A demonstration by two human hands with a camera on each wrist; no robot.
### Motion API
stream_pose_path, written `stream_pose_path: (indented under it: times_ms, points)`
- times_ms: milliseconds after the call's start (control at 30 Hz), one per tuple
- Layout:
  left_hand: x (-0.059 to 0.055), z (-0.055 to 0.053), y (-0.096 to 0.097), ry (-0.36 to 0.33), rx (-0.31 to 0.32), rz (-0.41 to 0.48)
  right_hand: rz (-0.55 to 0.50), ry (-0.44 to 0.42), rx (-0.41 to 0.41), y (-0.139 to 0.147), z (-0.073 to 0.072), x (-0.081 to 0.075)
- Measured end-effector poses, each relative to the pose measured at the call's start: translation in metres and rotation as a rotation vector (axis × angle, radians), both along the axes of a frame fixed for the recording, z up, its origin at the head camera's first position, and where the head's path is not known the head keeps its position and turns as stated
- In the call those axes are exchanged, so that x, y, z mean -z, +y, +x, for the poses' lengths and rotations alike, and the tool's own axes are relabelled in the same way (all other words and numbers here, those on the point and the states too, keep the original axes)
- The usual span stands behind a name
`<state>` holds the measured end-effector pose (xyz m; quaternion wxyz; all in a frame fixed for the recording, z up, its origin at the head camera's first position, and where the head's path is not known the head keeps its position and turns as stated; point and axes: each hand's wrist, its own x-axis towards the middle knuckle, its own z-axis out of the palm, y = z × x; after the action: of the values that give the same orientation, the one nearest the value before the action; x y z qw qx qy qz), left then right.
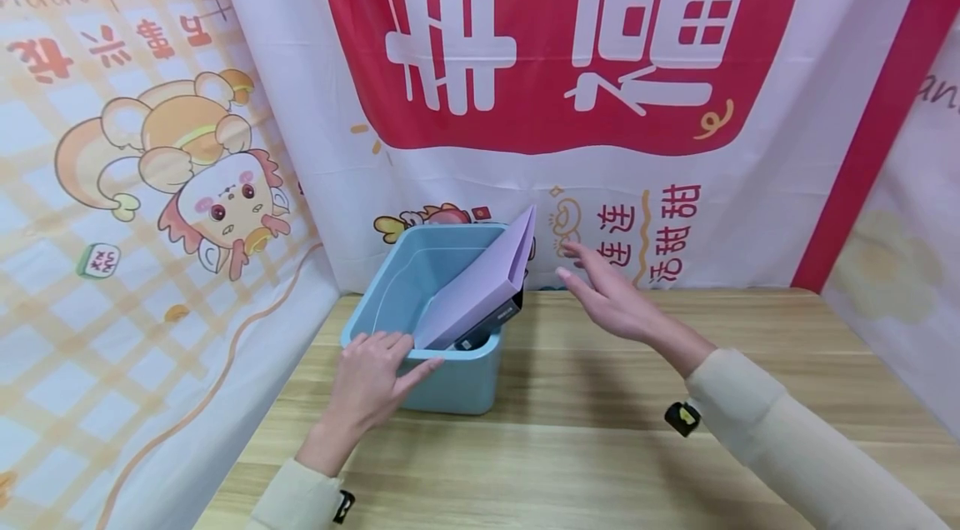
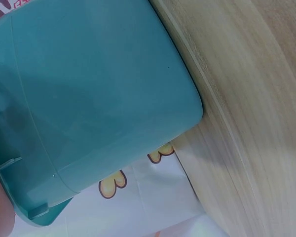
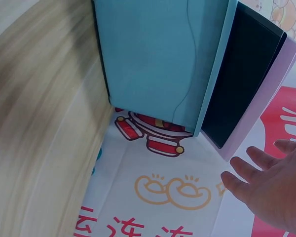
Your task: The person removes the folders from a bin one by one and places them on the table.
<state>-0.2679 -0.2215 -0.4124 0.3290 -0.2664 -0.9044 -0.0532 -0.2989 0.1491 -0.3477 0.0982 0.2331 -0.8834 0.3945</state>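
Observation:
A light blue plastic bin (image 1: 453,384) stands on the wooden table. Leaning inside it is a lilac folder-like case (image 1: 476,288), its upper end rising past the right rim. Beneath the case lies a black box (image 1: 491,322) with small white print, partly hidden. My left hand (image 1: 371,380) grips the bin's near rim at the left, fingers over the edge and thumb along it. To the right of the bin, my right hand (image 1: 611,292) is held in the air with fingers extended and nothing in it. In the right wrist view its fingertips are near the lilac case (image 3: 259,106).
The wooden table (image 1: 600,463) extends to the right and toward me. A white cloth with a red printed panel (image 1: 532,38) hangs behind the bin. Another printed cloth (image 1: 172,330) borders the table's left side. Each sleeve carries a small black clip (image 1: 682,419).

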Motion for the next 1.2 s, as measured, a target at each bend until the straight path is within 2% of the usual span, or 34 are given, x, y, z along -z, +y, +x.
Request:
stream_pose_path:
  times_ms: [500, 833, 1200]
  points:
    - [0.001, -0.002, -0.002, -0.016, -0.004, -0.005, -0.022, -0.013, -0.033, -0.010, -0.008, -0.012]
    - [0.001, -0.001, 0.000, 0.006, -0.009, -0.022, -0.034, -0.022, -0.041, -0.018, -0.009, -0.014]
    - [0.002, -0.003, 0.000, 0.021, -0.004, -0.013, -0.097, -0.044, -0.047, -0.026, -0.010, -0.016]
